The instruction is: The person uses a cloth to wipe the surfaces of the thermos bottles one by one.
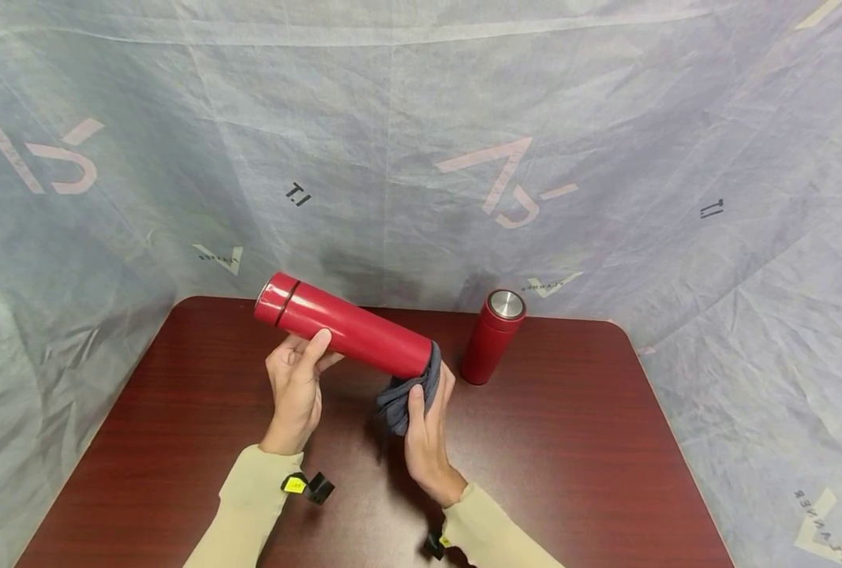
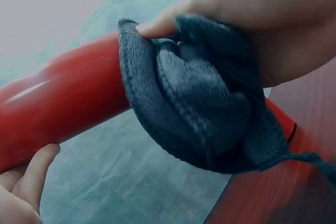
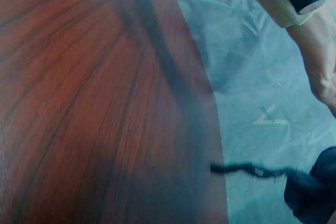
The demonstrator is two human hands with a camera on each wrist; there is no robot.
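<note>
A red thermos flask [image 1: 353,323] with a dark ring below its cap is held up over the table, tilted with its cap end to the upper left. My left hand [image 1: 296,386] grips it from below near the cap, thumb on the near side. At the flask's base, my right hand [image 1: 428,442] presses a bunched dark grey cloth [image 1: 402,398] over the bottom end. Seen from the left wrist, the knitted cloth [image 2: 199,103] bulges beneath the right thumb, and a strap or loop trails from it. The right wrist view catches only the cloth's edge [image 3: 312,187].
A second red thermos flask [image 1: 492,339] with a silver-topped lid stands upright at the back of the table, right of my right hand. The dark red wooden table [image 1: 570,457] is bordered by grey fabric sheets [image 1: 385,158] behind and at both sides.
</note>
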